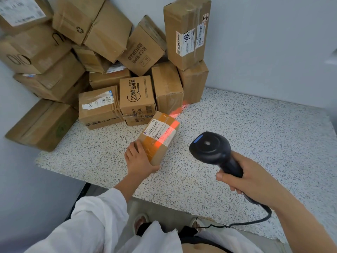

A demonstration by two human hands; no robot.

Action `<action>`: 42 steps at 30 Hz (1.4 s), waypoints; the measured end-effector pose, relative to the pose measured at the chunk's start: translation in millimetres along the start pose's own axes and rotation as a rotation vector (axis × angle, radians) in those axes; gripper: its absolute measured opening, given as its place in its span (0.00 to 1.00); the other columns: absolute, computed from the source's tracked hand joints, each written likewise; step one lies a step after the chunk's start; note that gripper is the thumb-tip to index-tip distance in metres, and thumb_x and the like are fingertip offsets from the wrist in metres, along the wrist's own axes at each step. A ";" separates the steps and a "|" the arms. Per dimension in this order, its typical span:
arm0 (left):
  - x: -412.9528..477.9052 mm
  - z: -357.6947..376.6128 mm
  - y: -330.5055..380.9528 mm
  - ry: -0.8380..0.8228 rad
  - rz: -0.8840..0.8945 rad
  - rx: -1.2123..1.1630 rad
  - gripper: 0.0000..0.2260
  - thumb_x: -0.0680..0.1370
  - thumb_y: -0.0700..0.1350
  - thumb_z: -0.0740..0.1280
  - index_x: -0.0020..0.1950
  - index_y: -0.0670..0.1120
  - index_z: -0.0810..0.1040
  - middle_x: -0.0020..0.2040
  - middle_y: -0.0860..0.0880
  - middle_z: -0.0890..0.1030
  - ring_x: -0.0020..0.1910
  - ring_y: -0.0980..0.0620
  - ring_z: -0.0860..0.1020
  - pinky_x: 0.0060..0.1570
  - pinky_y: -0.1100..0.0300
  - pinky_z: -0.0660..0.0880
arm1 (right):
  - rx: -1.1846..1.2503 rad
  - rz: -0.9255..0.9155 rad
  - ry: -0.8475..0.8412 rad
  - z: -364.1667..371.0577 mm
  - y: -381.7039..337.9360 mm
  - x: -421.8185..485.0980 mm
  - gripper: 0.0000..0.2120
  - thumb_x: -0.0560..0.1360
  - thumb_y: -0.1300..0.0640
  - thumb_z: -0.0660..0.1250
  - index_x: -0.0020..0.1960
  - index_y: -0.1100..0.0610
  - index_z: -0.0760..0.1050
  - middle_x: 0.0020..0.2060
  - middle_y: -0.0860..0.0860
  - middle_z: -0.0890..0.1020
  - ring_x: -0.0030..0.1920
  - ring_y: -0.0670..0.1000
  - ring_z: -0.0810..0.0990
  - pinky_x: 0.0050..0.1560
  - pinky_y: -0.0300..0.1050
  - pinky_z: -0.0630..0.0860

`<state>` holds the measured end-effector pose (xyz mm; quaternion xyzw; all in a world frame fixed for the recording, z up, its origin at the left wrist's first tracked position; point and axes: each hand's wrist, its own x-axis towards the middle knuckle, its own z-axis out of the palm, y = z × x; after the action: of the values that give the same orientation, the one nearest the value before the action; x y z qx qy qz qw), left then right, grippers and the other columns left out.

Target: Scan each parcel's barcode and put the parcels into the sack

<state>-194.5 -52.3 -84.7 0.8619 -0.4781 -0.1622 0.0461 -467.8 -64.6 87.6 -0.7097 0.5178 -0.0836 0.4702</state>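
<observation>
A small brown parcel wrapped in orange tape lies on the speckled table, white barcode label facing up. My left hand grips its near end. My right hand holds a black corded barcode scanner to the right of the parcel, its head turned toward the label. A red scan beam falls across the label and spills onto the table behind. No sack is in view.
A pile of several cardboard parcels fills the table's back left corner against the wall, some stacked and tilted. A tall box stands upright at the pile's right end. The scanner's cable trails over the table's near edge.
</observation>
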 end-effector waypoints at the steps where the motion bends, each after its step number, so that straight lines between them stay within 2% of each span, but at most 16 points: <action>1: 0.1 0.1 0.0 -0.001 0.000 0.000 0.56 0.63 0.62 0.75 0.75 0.41 0.43 0.72 0.40 0.51 0.73 0.40 0.52 0.72 0.47 0.50 | 0.000 -0.006 0.002 -0.1 -0.4 0.2 0.08 0.71 0.53 0.71 0.47 0.48 0.72 0.37 0.50 0.81 0.29 0.42 0.78 0.33 0.37 0.74; 5: 0.9 1.1 0.3 0.005 -0.003 0.000 0.56 0.63 0.62 0.75 0.75 0.41 0.44 0.72 0.40 0.52 0.72 0.40 0.53 0.72 0.47 0.50 | -0.021 -0.022 0.002 -0.8 -2.5 1.0 0.09 0.71 0.54 0.71 0.48 0.46 0.72 0.36 0.48 0.81 0.30 0.41 0.78 0.30 0.32 0.73; 10: 1.2 2.0 -0.1 0.013 0.001 0.007 0.56 0.63 0.62 0.75 0.75 0.41 0.44 0.72 0.40 0.51 0.73 0.40 0.53 0.72 0.47 0.50 | -0.045 -0.024 0.002 -1.8 -0.3 0.7 0.09 0.71 0.53 0.71 0.47 0.44 0.72 0.35 0.47 0.81 0.30 0.42 0.79 0.31 0.35 0.75; 14: 1.7 2.2 -0.3 0.015 0.008 0.003 0.55 0.63 0.62 0.75 0.75 0.41 0.44 0.72 0.40 0.51 0.73 0.40 0.52 0.72 0.47 0.50 | -0.019 -0.030 0.003 -2.5 0.9 1.6 0.09 0.71 0.53 0.71 0.48 0.47 0.73 0.36 0.48 0.81 0.30 0.42 0.78 0.32 0.35 0.75; 19: 0.2 3.0 -1.9 0.056 0.045 -0.105 0.51 0.61 0.58 0.77 0.73 0.45 0.51 0.71 0.41 0.55 0.71 0.41 0.55 0.70 0.46 0.57 | 0.017 -0.027 0.045 -3.5 1.2 0.2 0.09 0.71 0.53 0.71 0.47 0.46 0.72 0.38 0.49 0.81 0.30 0.42 0.79 0.33 0.36 0.75; 26: 1.1 -3.4 3.3 -0.007 0.080 -0.145 0.48 0.61 0.58 0.77 0.71 0.44 0.54 0.69 0.41 0.56 0.69 0.41 0.56 0.69 0.47 0.60 | 0.055 0.012 0.145 -11.4 8.4 -17.7 0.09 0.71 0.53 0.71 0.46 0.46 0.72 0.37 0.48 0.81 0.31 0.42 0.79 0.32 0.36 0.75; 31: -6.9 -14.4 17.5 -0.049 0.241 -0.201 0.47 0.60 0.57 0.78 0.70 0.45 0.56 0.68 0.43 0.58 0.67 0.43 0.57 0.67 0.47 0.63 | 0.098 0.087 0.286 -16.4 9.0 -44.4 0.08 0.71 0.54 0.71 0.45 0.47 0.72 0.34 0.47 0.81 0.29 0.41 0.78 0.31 0.34 0.75; 35: -13.6 -37.5 29.4 -0.073 0.452 -0.249 0.48 0.58 0.58 0.78 0.70 0.46 0.57 0.68 0.47 0.58 0.67 0.47 0.58 0.66 0.47 0.65 | 0.194 0.149 0.457 -9.7 7.4 -69.8 0.07 0.71 0.56 0.71 0.44 0.51 0.72 0.28 0.40 0.79 0.26 0.40 0.77 0.31 0.37 0.74; 39: -18.2 -63.0 51.7 -0.133 0.657 -0.227 0.49 0.55 0.64 0.71 0.69 0.46 0.58 0.68 0.48 0.59 0.67 0.49 0.58 0.65 0.49 0.64 | 0.297 0.185 0.616 8.0 6.8 -98.8 0.07 0.71 0.58 0.71 0.44 0.54 0.72 0.26 0.40 0.79 0.25 0.40 0.76 0.29 0.35 0.74; 42: -22.9 -69.9 73.4 -0.166 0.785 -0.213 0.49 0.55 0.65 0.74 0.69 0.47 0.57 0.68 0.48 0.59 0.68 0.48 0.58 0.67 0.47 0.65 | 0.382 0.219 0.747 23.7 8.4 -125.5 0.07 0.71 0.60 0.71 0.45 0.56 0.73 0.25 0.41 0.78 0.24 0.40 0.75 0.28 0.35 0.74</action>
<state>-242.5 -78.0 3.9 0.5886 -0.7531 -0.2500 0.1548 -515.3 51.1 114.6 -0.4717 0.7000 -0.3785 0.3797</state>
